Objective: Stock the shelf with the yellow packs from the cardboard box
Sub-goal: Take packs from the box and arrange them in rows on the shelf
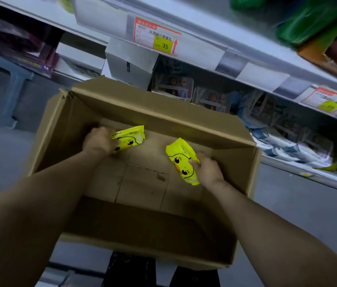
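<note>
- Lifting stock out of the cardboard box (159, 112): the step in hand is the pick-up, one pack per hand; shelving is not yet begun.
- Item 1, left yellow pack (130, 139): inside the box, near the far wall on my left side, duck print facing up, tilted.
- Item 2, right yellow pack (179, 160): inside the box toward the right wall, held on a slant. Whether its lower end touches the box floor I cannot tell.
- Left hand (98, 141): clenched round the near end of item 1, knuckles up, fingertips hidden beneath the pack.
- Right hand (209, 168): grasping item 2 along its right edge, thumb laid across the printed face, other fingers behind it.
- Box contents otherwise: bare cardboard floor with flap seams. No further packs are visible, so I judge these the last two.
- Shelf (246, 56): runs above and beyond the box, its edge strip carrying a price label (157, 39). A lower tier to the right holds pale packs (287, 146), blurred.
- Next move, by my judgement: raise both packs clear of the box's far flap without catching it, then carry them to the shelf. Which bay takes them is not shown.
- Handling note: these look like soft film packs, likely to give under the fingers. A firm hold on one end should serve, and hard squeezing looks unnecessary.
</note>
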A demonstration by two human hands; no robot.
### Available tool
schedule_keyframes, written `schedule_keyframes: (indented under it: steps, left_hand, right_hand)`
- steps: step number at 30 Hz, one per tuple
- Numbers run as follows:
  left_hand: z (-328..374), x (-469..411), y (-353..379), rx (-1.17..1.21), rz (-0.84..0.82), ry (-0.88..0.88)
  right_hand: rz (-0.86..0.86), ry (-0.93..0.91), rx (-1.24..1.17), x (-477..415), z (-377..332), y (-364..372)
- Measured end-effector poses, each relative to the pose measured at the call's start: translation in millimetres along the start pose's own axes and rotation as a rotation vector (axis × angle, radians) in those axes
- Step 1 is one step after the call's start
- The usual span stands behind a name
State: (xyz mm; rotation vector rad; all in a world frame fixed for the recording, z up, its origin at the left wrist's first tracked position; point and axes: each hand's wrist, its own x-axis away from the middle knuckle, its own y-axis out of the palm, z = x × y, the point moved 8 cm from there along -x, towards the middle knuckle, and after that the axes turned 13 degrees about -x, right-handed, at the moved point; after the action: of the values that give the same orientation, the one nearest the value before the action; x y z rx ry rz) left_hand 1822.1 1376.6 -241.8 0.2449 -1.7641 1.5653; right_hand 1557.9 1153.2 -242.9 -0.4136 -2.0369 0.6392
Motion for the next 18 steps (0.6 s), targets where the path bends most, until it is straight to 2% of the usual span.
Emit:
schedule_keyframes:
  steps: [5,9,13,18]
  left_hand:
    - [5.2,40.6,5.7,0.211,-0.138,0.068]
    - [22.2,73.2,-19.4,0.310,-0.153,0.113]
    - [46.2,108.7,-60.9,0.413,-0.176,0.197]
    - [82.0,154.9,-128.8,0.536,-0.238,0.396]
  right_hand:
    - [-0.006,0.053,-0.366,36.9,-12.9,-17.4]
    - [-0.084,0.088,-0.615,67.1,-20.4,-36.4]
    - [-0.137,0.046,-0.649,101.2,-43.3,-73.6]
    - [-0.192,0.008,-0.621,142.1,-58.6,-134.1]
